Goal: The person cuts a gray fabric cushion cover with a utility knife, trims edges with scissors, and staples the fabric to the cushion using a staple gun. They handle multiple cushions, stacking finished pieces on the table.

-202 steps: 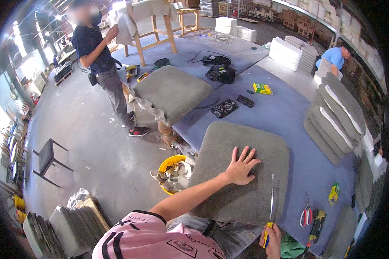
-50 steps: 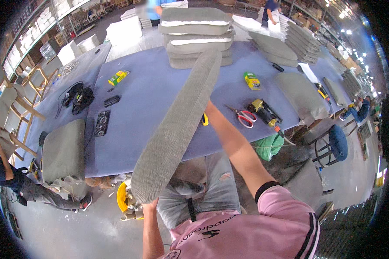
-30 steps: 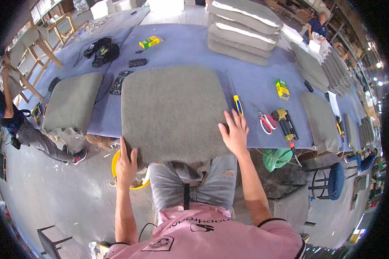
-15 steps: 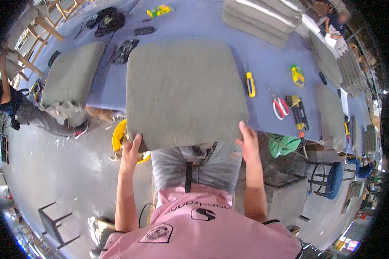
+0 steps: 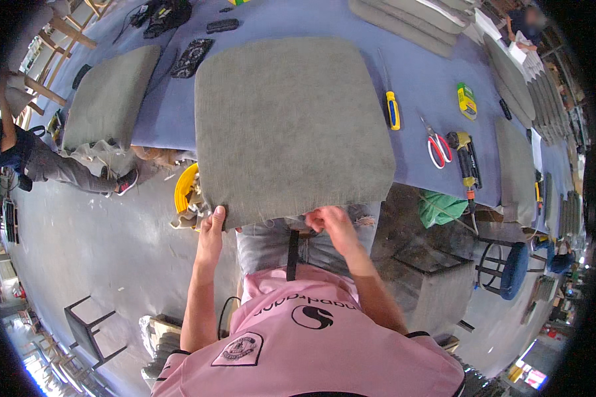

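Note:
A grey fabric-covered seat cushion (image 5: 291, 126) lies in front of me on the blue-covered table, its near edge jutting out over my lap. Loose threads fray along that edge. My left hand (image 5: 212, 228) grips the near left corner, thumb on top and fingers hidden underneath. At the middle of the near edge, my right hand (image 5: 331, 221) has its fingers bent together against the fabric; whatever they hold, if anything, is too small to make out.
Right of the cushion lie a yellow-handled screwdriver (image 5: 393, 109), red-handled scissors (image 5: 438, 149), a pneumatic stapler (image 5: 467, 159) and a yellow-green box (image 5: 467, 100). Another cushion (image 5: 112, 99) lies left. Stacked cushions (image 5: 404, 26) stand behind. Below hangs a yellow bucket (image 5: 187, 188). A person (image 5: 20, 152) is at far left.
My right hand has left the cushion's near right corner and moved inward to the middle of the near edge. My left hand keeps its corner. The whole view has shifted slightly.

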A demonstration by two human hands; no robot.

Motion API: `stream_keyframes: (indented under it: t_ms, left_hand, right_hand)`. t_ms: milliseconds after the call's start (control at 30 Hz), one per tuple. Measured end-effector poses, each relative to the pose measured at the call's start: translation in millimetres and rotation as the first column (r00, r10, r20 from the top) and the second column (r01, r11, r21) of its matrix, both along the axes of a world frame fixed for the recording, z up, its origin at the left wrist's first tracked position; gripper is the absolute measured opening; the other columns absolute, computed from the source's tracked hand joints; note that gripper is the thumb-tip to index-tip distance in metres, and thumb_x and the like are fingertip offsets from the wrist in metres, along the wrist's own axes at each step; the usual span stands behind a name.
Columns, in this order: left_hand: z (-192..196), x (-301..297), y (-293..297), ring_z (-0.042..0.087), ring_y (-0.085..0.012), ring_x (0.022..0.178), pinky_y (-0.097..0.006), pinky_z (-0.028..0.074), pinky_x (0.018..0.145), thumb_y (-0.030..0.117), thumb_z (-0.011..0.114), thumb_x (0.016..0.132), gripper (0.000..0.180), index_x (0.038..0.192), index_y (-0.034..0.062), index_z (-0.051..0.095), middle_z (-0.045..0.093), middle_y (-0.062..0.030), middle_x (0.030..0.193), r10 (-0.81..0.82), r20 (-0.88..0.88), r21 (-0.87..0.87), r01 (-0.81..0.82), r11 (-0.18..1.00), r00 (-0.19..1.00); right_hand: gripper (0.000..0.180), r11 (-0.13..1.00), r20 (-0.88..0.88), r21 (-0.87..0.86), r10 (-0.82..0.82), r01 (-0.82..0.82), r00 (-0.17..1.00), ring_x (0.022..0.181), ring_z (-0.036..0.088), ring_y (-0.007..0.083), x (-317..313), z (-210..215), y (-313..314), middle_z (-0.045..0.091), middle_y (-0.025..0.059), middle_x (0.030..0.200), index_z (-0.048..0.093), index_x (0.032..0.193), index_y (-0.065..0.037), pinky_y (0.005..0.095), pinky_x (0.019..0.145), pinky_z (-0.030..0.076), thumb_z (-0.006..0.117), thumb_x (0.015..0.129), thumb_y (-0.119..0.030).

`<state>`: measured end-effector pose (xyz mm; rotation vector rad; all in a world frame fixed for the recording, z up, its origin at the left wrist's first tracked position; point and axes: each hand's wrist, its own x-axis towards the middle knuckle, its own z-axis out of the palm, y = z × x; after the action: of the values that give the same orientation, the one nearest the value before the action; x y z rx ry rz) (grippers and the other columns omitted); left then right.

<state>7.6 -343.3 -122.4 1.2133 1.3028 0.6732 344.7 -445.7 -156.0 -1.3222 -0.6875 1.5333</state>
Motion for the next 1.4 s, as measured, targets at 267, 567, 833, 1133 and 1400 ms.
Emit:
stream_keyframes:
  t_ms: [267,567,833,1133,1400]
  left_hand:
    - [-7,18,-2,0.063,-0.0134,0.089,-0.034,0.051,0.083,0.055,0.042,0.119,0.065,0.095,0.0042,0.074,0.071,-0.0033,0.088,0.228,0.168,-0.128,-0.208,0.97,0.959]
    - [123,31,-8,0.069,-0.0213,0.086,-0.041,0.055,0.081,0.056,0.045,0.118,0.063,0.102,0.0017,0.072,0.073,-0.0105,0.095,-0.396,0.524,0.471,0.131,0.872,0.754]
    - [275,89,60,0.074,-0.0332,0.114,-0.045,0.055,0.104,0.021,0.055,0.111,0.028,0.112,-0.0014,0.072,0.076,-0.0195,0.115,-0.205,0.286,0.895,-0.184,0.406,0.936]
    - [400,217,266,0.07,-0.0446,0.126,-0.053,0.05,0.11,0.044,0.049,0.111,0.048,0.128,0.0085,0.077,0.075,-0.0272,0.129,0.086,-0.718,0.674,0.66,0.332,0.69]
    - [370,231,356,0.053,-0.0462,0.147,-0.05,0.039,0.124,0.058,0.033,0.117,0.071,0.151,0.0055,0.065,0.06,-0.0275,0.157,-0.273,-0.857,0.38,0.894,0.236,0.436]
  right_hand:
    - [0.057,0.957,0.036,-0.008,-0.291,0.291,0.956,0.13,0.064,0.02,-28,-4,36,0.068,0.0086,0.142,0.068,0.142,0.002,0.0382,0.107,0.054,0.081,0.102,-0.036]
    - [0.03,0.692,-0.004,0.344,-0.674,0.634,0.739,0.099,0.064,0.0163,48,158,62,0.067,0.0027,0.114,0.064,0.116,-0.008,0.036,0.081,0.053,0.077,0.104,-0.032]
    - [0.056,0.539,0.137,0.743,-0.702,0.397,0.699,0.067,0.055,0.0138,-20,299,193,0.061,0.0041,0.071,0.057,0.066,-0.002,0.0349,0.064,0.043,0.075,0.108,-0.034]
    - [0.054,0.27,0.192,0.958,-0.857,0.101,0.479,0.051,0.05,0.0206,0,297,304,0.057,0.0126,0.058,0.058,0.065,0.003,0.042,0.054,0.039,0.073,0.108,-0.026]
    - [0.051,0.148,0.142,0.989,-0.898,-0.018,0.417,0.051,0.048,0.0141,14,284,337,0.057,0.0077,0.055,0.057,0.063,0.002,0.0381,0.052,0.036,0.075,0.106,-0.02]
